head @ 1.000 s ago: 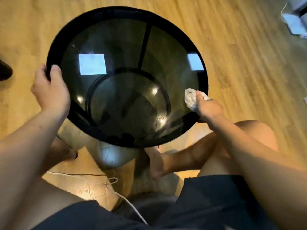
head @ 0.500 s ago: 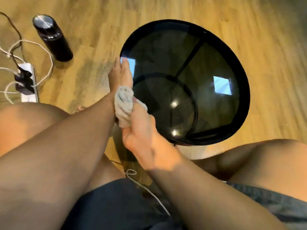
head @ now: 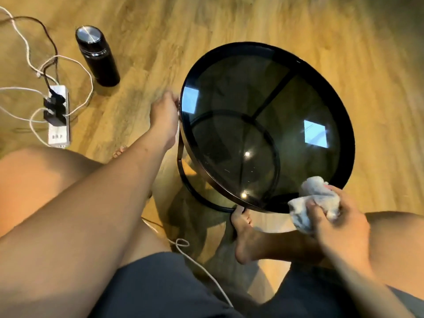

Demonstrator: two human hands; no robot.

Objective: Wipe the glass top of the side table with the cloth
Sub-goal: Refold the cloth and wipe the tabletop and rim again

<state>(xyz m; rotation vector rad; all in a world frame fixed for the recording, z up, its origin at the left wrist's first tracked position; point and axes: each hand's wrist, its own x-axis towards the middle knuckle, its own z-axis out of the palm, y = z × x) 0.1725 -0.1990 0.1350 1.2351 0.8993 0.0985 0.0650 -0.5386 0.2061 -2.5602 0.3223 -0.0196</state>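
The round side table (head: pixel 347 143) has a black rim and a dark smoked-glass top that reflects two bright windows. It stands on the wooden floor between my knees. My left hand (head: pixel 164 119) grips the rim at its left edge. My right hand (head: pixel 337 223) is closed on a crumpled white cloth (head: pixel 313 203) at the near right edge of the rim, where the cloth touches the table.
A black flask (head: pixel 97 56) stands on the floor at the upper left. Beside it lies a white power strip (head: pixel 58 118) with plugs and trailing cables. A white cable (head: pixel 197 265) runs across the floor by my bare foot (head: pixel 246 237), under the table's near edge.
My right hand has carried the cloth from beside my left wrist to the table's near right edge. My left hand stays on the left rim. The view has shifted slightly.
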